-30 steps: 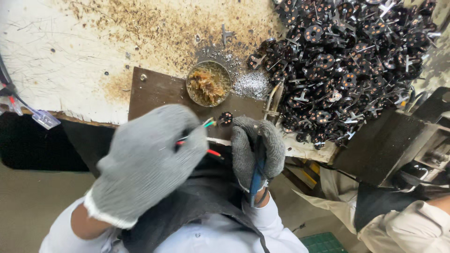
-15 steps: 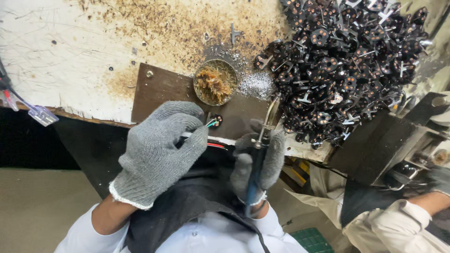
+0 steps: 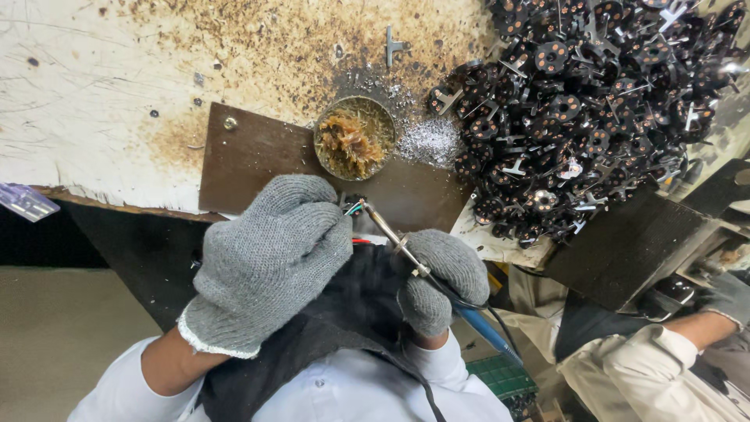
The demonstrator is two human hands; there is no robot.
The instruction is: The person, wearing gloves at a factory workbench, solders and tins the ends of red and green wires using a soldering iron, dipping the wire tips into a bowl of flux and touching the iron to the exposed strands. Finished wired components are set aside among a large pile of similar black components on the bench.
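The left grip, gloved grey, pinches coloured wires; the right grip holds a soldering iron, its tip touching them. Just beyond both sits a round tin of brown flux, with black parts heaped farther right
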